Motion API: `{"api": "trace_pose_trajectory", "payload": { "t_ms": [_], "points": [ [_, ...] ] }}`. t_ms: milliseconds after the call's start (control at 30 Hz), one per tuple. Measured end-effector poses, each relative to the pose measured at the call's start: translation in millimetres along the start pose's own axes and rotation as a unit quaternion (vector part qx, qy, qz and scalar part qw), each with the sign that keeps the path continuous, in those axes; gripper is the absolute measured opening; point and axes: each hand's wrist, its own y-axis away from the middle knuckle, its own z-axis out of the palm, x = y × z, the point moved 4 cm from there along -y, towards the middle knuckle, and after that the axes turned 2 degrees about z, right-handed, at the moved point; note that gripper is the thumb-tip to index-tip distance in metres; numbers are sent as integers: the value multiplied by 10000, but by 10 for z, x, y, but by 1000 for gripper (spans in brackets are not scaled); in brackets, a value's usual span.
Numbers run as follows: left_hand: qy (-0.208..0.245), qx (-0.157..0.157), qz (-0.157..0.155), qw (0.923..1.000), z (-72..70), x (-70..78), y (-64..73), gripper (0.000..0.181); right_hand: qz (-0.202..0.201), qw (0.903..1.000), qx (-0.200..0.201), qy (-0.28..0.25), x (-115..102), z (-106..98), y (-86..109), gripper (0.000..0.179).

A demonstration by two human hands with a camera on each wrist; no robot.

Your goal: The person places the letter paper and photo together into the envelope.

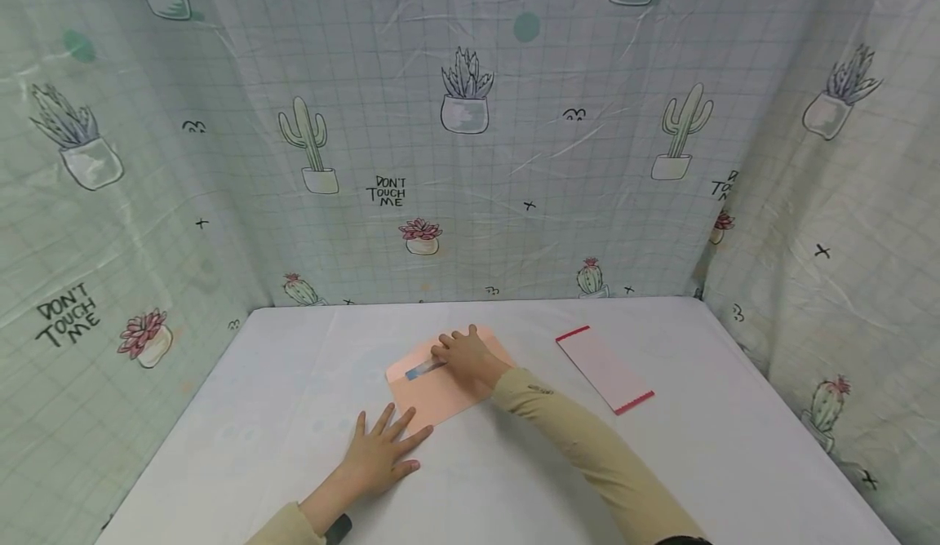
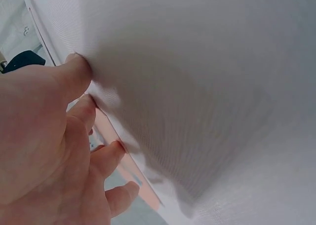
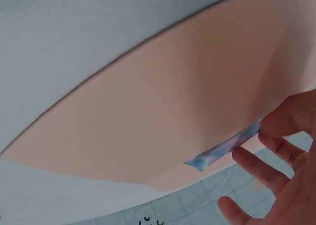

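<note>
A peach envelope [image 1: 448, 394] lies at an angle on the white table, its flap side up. Across the flap edge runs a short strip of blue and purple tape [image 3: 217, 153]. My right hand [image 1: 470, 357] is over the envelope's far part and pinches the right end of the tape between thumb and index finger. The middle fingertip [image 3: 239, 153] touches the strip. At the envelope's near left corner, my left hand [image 1: 378, 451] rests with fingers spread, its fingertips at the paper's edge. The left wrist view shows these fingers [image 2: 118, 200] nearly straight, holding nothing.
To the right of the envelope lies a pale pink rectangular piece [image 1: 605, 369] with red strips at its short ends. A cloth printed with cacti [image 1: 466, 202] hangs behind the white table [image 1: 294, 382] and along both sides.
</note>
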Motion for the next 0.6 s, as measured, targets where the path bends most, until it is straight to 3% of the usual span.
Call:
{"api": "trace_pose_trajectory", "payload": {
  "t_ms": [600],
  "points": [
    [71,9,-48,10000,19,-13,-16,49,-13,9941,-393,-1011,24,82,99,47]
  ]
}}
